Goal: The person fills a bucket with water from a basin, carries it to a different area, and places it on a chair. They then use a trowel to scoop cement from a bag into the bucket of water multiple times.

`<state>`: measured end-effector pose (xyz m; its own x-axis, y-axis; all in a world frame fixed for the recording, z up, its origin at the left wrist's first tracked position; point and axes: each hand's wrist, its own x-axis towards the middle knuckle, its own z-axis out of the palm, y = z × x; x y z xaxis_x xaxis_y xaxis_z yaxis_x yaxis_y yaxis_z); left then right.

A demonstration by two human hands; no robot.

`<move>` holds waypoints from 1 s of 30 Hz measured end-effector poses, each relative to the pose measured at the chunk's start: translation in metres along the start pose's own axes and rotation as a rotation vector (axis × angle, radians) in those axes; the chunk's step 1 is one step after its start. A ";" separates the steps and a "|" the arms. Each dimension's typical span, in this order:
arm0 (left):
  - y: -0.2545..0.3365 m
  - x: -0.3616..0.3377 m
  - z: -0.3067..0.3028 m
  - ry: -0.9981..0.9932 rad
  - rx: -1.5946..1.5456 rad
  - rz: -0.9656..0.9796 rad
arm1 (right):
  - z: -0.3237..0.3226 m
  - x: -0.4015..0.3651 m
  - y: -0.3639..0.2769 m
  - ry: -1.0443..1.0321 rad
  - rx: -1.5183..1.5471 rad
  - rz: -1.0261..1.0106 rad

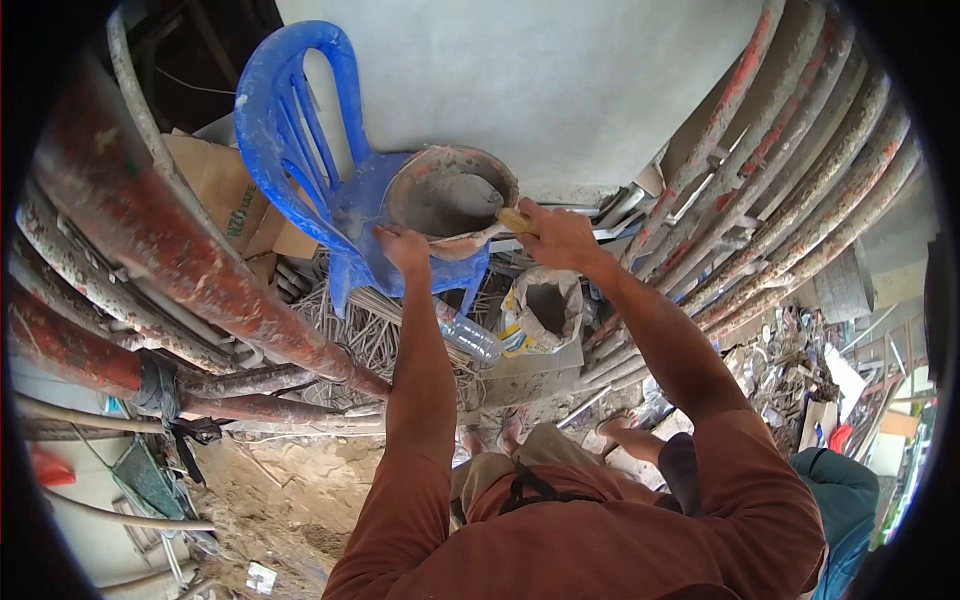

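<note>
A mortar-smeared basin (503,178) stands on the seat of a blue plastic chair (300,100), with wet grey mortar (425,205) inside it. My left hand (403,248) is closed at the near-left rim of the basin, its fingertips partly hidden. In my right hand (558,238) is the yellowish wooden handle of a trowel (515,221), held over the right side of the rim. The trowel's head reaches into the basin and is hard to tell from the mortar. Below the right hand stands an open bag (570,288) of grey powder.
Rusty, paint-stained pipes (220,270) slope along the left, and more pipes (760,200) run along the right. A clear plastic bottle (470,335) lies by the chair near thin rods. A cardboard box (215,185) sits behind the chair; another person's teal clothing (835,500) shows at lower right.
</note>
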<state>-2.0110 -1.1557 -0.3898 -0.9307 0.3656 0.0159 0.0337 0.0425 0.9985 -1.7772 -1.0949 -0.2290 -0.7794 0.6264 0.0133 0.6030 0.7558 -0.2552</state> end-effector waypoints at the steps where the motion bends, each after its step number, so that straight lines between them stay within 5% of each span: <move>1: -0.023 0.010 0.005 0.032 -0.071 0.007 | 0.005 -0.002 -0.002 -0.002 0.012 0.017; 5: -0.095 0.041 0.017 0.074 -0.054 0.156 | 0.014 -0.007 -0.005 0.138 -0.109 0.010; 11: -0.134 0.072 -0.005 -0.048 -0.300 0.016 | 0.023 -0.064 -0.009 0.445 0.100 0.299; 15: -0.003 0.004 -0.005 0.047 0.032 -0.029 | 0.066 -0.163 0.006 0.537 0.355 0.504; 19: -0.023 0.017 -0.009 0.047 -0.032 -0.007 | 0.132 -0.240 0.020 0.362 0.559 0.757; 21: -0.008 0.010 -0.011 0.008 -0.076 -0.023 | 0.156 -0.251 0.026 0.166 1.047 1.004; 23: -0.019 0.012 -0.017 -0.026 -0.118 -0.043 | 0.156 -0.231 0.018 0.163 1.269 1.079; 26: -0.081 0.062 -0.040 -0.096 -0.251 -0.094 | 0.180 -0.190 0.030 0.225 2.009 1.299; 30: -0.102 0.073 -0.058 -0.149 0.026 0.079 | 0.204 -0.138 0.049 0.293 2.474 1.388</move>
<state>-2.1029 -1.1871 -0.4876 -0.8606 0.5022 0.0841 0.1157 0.0321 0.9928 -1.6745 -1.1833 -0.4409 -0.3480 0.4076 -0.8442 -0.6522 -0.7522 -0.0943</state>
